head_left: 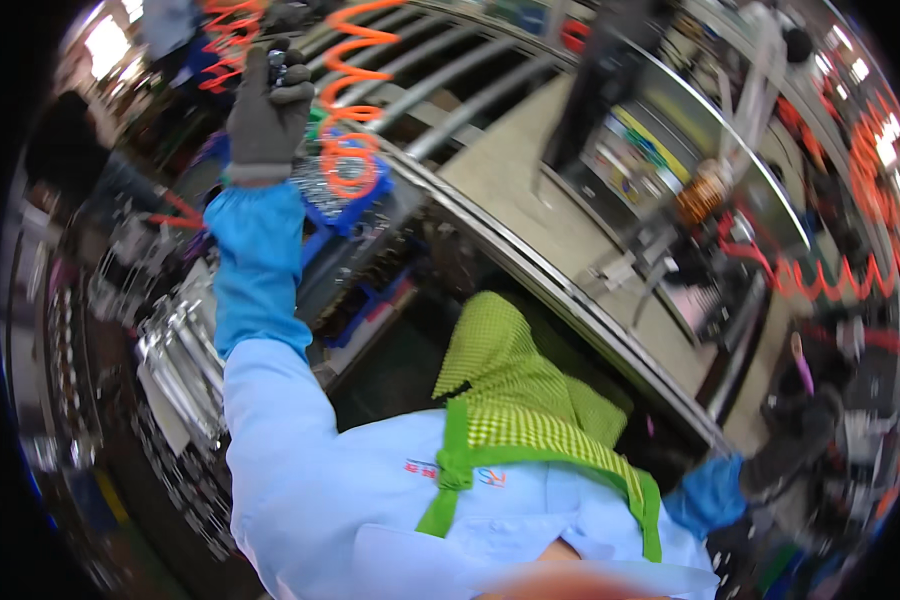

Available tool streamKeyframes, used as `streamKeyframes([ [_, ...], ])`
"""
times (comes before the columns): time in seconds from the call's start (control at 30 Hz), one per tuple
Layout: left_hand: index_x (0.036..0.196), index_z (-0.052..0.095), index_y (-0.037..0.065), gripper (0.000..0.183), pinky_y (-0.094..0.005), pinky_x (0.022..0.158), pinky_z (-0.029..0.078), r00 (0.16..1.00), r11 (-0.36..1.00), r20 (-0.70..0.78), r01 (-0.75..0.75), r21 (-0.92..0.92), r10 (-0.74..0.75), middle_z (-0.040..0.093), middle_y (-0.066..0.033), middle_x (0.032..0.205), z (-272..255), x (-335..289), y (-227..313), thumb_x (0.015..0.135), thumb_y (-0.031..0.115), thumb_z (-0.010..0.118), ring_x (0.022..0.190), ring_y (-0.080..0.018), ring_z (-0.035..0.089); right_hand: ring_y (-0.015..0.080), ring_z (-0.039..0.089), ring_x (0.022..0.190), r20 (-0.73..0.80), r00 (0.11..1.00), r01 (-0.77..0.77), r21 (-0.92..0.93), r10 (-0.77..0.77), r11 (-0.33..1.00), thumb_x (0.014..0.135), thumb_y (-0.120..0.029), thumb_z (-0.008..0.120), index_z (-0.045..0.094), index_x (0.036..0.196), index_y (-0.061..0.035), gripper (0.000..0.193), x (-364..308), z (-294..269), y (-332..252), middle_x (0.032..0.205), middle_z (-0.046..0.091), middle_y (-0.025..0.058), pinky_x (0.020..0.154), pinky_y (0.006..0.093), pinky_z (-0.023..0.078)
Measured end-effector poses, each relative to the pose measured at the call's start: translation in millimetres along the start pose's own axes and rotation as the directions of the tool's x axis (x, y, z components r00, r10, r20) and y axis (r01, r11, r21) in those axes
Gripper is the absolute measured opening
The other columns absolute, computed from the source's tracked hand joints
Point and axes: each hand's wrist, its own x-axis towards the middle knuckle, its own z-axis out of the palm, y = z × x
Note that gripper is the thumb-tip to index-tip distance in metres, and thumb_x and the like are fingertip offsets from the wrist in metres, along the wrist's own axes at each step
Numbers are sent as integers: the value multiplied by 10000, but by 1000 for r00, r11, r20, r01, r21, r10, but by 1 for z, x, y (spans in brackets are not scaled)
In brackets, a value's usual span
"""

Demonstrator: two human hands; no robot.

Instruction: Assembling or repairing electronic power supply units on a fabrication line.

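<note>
My left hand point(270, 125), in a grey glove at the upper left of the frame, has its fingers point(292, 94) curled closed around a small shiny part point(278, 68); I judge the step in hand to be holding or carrying this piece, above the blue bin point(374, 200) of small metal pieces point(317, 186); the next move, as I read it, calls for a firm pinch and a steady wrist, well clear of the orange coiled hose point(350, 160) just beside my hand; the part's long axis seems to run roughly up and down the frame, in line with my forearm; its visible end appears to point toward the top edge, though glove and blur hide which end leads; my right hand point(795, 440), dark-gloved at the lower right, is too blurred to tell whether its fingers are wide, narrow or gripping anything.
</note>
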Motion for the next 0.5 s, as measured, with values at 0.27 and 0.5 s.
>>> streamKeyframes([
  [0.27,1065,591,70,267,-183,523,401,326,573,483,595,564,-813,566,-1,779,169,-167,-285,923,292,544,623,-41,471,120,518,663,144,984,71,220,-104,973,905,-542,460,553,1077,16,591,-10,30,-43,839,551,68,547,238,407],
  [0.5,945,577,46,244,-465,753,459,429,370,575,-472,800,-696,584,-168,921,138,-220,-514,817,254,583,857,-390,571,130,539,712,188,971,116,152,-144,982,937,-446,472,555,1026,11,473,-6,6,-15,876,540,60,616,261,437],
])
